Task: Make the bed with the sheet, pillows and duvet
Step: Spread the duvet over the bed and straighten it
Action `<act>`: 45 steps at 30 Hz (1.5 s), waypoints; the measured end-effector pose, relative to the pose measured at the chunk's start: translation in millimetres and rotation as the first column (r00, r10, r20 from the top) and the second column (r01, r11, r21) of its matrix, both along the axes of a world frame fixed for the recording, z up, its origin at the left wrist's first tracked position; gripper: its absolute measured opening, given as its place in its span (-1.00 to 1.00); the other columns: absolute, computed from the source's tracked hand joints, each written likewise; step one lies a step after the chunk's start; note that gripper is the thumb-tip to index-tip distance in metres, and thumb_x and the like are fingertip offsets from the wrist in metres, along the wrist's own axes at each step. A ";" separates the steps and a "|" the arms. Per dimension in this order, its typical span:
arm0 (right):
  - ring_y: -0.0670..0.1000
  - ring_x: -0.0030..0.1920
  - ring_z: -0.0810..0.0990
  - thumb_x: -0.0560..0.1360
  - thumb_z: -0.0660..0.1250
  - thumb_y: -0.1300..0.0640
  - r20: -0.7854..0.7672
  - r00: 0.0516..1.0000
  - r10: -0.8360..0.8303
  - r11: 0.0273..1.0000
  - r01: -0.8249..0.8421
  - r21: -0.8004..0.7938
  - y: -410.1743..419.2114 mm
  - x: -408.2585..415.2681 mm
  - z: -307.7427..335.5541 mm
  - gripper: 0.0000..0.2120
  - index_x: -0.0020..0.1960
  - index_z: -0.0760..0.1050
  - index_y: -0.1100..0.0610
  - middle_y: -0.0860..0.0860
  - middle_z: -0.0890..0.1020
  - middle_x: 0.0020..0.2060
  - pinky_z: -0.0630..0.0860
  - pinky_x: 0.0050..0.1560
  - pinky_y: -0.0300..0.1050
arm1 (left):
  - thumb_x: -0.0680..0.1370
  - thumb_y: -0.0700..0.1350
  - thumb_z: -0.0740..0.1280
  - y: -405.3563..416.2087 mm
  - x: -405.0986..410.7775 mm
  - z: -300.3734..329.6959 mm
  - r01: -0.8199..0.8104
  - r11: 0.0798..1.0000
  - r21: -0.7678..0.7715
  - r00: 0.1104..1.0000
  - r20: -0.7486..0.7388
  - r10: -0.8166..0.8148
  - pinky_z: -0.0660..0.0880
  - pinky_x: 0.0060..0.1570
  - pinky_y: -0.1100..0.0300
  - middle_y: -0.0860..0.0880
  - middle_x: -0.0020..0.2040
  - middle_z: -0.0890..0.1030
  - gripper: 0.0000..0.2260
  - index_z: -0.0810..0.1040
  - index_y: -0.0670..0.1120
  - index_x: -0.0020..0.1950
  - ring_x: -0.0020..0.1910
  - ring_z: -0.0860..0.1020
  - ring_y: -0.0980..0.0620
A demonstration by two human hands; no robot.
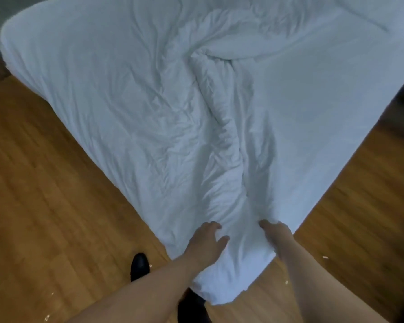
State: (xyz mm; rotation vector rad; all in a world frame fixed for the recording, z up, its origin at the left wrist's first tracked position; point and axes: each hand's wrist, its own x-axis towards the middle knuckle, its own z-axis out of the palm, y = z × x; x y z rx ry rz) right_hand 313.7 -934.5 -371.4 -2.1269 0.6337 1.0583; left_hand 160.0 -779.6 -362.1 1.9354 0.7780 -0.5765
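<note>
White duvet is lying rumpled across the bed, one corner hanging over the near corner (above the wooden floor). Left hand and right hand are gripping that corner, fingers curled into the fabric.

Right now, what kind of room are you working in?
Most likely a bedroom: a bed covered in rumpled white bedding fills the view, standing on a wooden floor. Both hands, left hand and right hand, are at its near corner.
</note>
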 end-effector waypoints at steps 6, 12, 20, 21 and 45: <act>0.13 -0.05 0.63 0.57 0.38 0.07 -0.219 0.951 -0.218 0.913 0.278 0.297 13.5 -7.5 30.1 -0.75 0.13 0.52 0.23 0.12 0.65 -0.04 0.57 -0.13 0.00 | 0.39 0.33 0.39 -31.8 18.5 13.9 0.116 0.993 0.029 0.992 0.041 -0.117 0.35 0.29 0.11 0.01 0.34 0.36 -0.21 0.21 0.01 0.49 0.34 0.34 -0.01; 0.13 -0.04 0.64 0.58 0.37 0.09 -0.287 0.953 -0.096 0.922 0.194 0.336 25.0 -21.8 57.0 -0.79 0.10 0.55 0.23 0.14 0.66 -0.05 0.59 -0.16 0.00 | 0.52 0.04 0.33 -54.0 20.5 -0.7 0.162 0.963 0.215 0.983 0.050 -0.176 0.45 0.20 0.09 -0.06 0.24 0.48 -0.45 0.23 -0.05 0.44 0.20 0.48 -0.05; 0.13 0.06 0.67 0.49 0.46 -0.08 -0.156 0.980 -0.124 0.856 0.185 0.482 41.6 90.0 37.3 -0.60 0.13 0.58 0.21 0.10 0.70 0.03 0.58 0.10 0.08 | 0.53 -0.07 0.23 -93.1 5.0 -3.5 0.082 0.985 0.154 0.992 0.082 -0.095 0.38 0.22 0.15 -0.02 0.21 0.53 -0.65 0.42 -0.01 0.32 0.21 0.47 -0.04; 0.15 0.03 0.68 0.48 0.47 -0.09 -0.150 0.983 -0.107 0.861 0.167 0.481 48.5 104.3 31.5 -0.60 0.10 0.59 0.21 0.10 0.71 0.00 0.59 0.12 0.10 | 0.52 -0.08 0.22 -101.4 3.7 -6.6 0.041 0.991 0.128 0.996 0.075 -0.051 0.39 0.22 0.15 -0.01 0.20 0.53 -0.65 0.44 -0.01 0.30 0.20 0.47 -0.03; 0.14 -0.14 0.64 0.57 0.34 0.20 -0.189 0.930 0.316 0.929 -0.263 0.261 -58.8 124.0 34.4 -0.83 0.06 0.54 0.32 0.18 0.66 -0.12 0.64 -0.04 0.06 | 0.56 -0.13 0.26 -193.9 132.1 3.8 -0.263 0.889 0.376 0.964 0.126 0.232 0.43 0.15 0.10 -0.04 0.22 0.51 -0.58 0.34 -0.04 0.42 0.16 0.48 -0.05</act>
